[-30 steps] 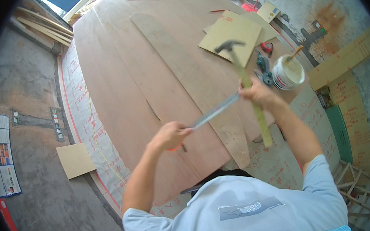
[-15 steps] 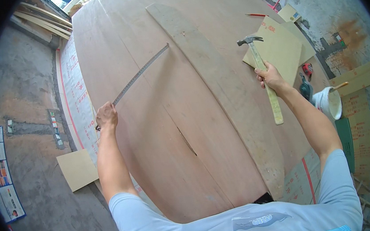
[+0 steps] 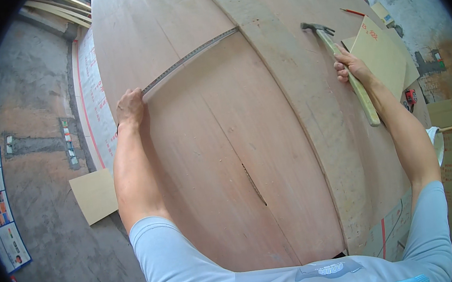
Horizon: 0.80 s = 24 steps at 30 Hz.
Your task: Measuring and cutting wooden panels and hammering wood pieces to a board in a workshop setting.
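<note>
My left hand (image 3: 130,108) is closed on a metal tape measure near the left edge of the pale plywood sheet (image 3: 178,151). Its blade (image 3: 190,54) stretches slightly bowed across the sheet, its far end at the left edge of a long wooden board (image 3: 305,117) lying on top. My right hand (image 3: 350,66) grips the pale wooden handle of a claw hammer (image 3: 318,29), held over the right side of that board, its head pointing away from me. Whatever casing the tape has is hidden by my left hand.
Beige panels (image 3: 369,51), a red pencil (image 3: 352,11) and a small red tool (image 3: 410,100) are at the right. A white bucket (image 3: 434,142) is partly behind my right arm. A loose square panel (image 3: 92,196) and printed sheets (image 3: 1,209) lie left. Wood strips (image 3: 58,13) are at upper left.
My hands have spread apart and moved forward. The blade swung from between both hands to reach across the sheet to the long board. The hammer moved right, and the view shifted.
</note>
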### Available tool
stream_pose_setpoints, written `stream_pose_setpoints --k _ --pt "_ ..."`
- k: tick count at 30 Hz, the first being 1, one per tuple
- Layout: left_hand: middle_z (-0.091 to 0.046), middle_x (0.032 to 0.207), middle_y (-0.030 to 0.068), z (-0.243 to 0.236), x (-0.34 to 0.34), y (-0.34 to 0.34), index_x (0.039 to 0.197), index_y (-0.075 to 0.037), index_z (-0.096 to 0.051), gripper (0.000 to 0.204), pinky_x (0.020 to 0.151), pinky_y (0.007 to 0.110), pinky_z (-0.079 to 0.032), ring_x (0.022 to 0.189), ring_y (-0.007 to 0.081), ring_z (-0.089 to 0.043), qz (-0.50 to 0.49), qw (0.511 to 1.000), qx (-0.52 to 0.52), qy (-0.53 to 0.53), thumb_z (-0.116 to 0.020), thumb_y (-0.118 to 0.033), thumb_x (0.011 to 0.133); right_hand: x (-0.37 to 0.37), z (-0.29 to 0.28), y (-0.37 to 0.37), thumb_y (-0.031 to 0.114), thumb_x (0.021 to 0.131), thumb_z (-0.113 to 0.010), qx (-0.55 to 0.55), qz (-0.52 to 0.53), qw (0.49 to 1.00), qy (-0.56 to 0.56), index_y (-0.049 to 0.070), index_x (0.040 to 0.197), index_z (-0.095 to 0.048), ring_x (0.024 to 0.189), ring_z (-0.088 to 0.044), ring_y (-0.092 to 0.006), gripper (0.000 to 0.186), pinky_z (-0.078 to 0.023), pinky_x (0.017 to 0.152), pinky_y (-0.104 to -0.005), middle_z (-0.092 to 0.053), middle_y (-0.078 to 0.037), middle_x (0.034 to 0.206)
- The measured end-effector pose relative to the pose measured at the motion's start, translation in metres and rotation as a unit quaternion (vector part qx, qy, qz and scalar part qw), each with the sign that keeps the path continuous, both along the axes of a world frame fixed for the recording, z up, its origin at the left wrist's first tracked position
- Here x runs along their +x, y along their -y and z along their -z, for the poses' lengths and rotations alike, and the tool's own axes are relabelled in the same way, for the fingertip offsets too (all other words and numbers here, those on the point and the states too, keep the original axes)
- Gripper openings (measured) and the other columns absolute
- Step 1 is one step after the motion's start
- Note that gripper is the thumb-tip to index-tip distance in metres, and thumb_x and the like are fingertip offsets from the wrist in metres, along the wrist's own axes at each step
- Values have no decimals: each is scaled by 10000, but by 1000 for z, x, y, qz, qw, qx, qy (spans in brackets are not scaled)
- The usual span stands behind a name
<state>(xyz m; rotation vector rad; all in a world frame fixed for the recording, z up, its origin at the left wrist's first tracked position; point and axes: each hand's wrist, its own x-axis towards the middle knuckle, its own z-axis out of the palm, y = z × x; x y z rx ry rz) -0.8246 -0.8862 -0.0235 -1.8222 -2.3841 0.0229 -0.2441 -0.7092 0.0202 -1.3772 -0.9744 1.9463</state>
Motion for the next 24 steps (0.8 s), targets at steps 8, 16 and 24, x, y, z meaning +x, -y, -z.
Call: stream_pose_setpoints --k 8,16,24 --pt "-645 992 165 3 -20 -9 938 -86 -635 172 828 462 -512 969 380 -632 22 999 -25 28 -472 -140 952 -15 -13 2 157 1024 -473 -17 -94 995 11 236 1549 -233 458 -366 -33 583 -350 430 -212 -424 41 673" --pt "-657 1017 142 0 -25 -7 950 -100 -643 194 869 454 -516 996 356 -639 -1 999 -33 22 -459 -62 902 -28 -14 1 157 1022 -464 2 -111 993 39 222 1555 -215 446 -379 -23 592 -356 409 -198 -419 51 651" --pt "-649 1020 166 -4 -29 -5 946 -74 -633 174 869 470 -505 997 388 -623 8 998 -37 42 -476 -32 884 -33 -8 -2 164 1024 -459 20 -52 998 21 224 1555 -215 438 -390 -22 587 -361 408 -194 -417 56 647"
